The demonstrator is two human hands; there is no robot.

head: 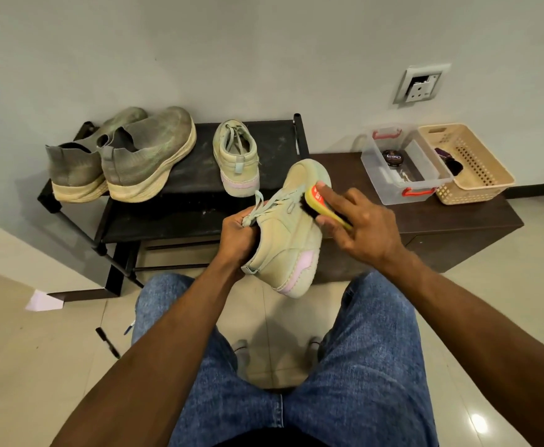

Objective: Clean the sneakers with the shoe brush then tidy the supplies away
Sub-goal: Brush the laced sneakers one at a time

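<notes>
A: While your left hand (236, 235) grips the beige sneaker (291, 227) at the collar, fingers curled into the opening, where's the brush?

B: Your right hand (365, 225) holds the yellow shoe brush (323, 204) — fingers curved over its back, bristles touching the sneaker's side near the laces.

A: And the other shoes?

B: The matching sneaker (236, 156) stands on the black shoe rack (180, 185), beside 2 grey slip-on shoes (120, 156).

A: Your supplies?

B: A polish tin (392, 157) lies in the clear plastic box (403, 162) — touching the beige basket (467, 162), both on the dark low bench (432, 221).
</notes>
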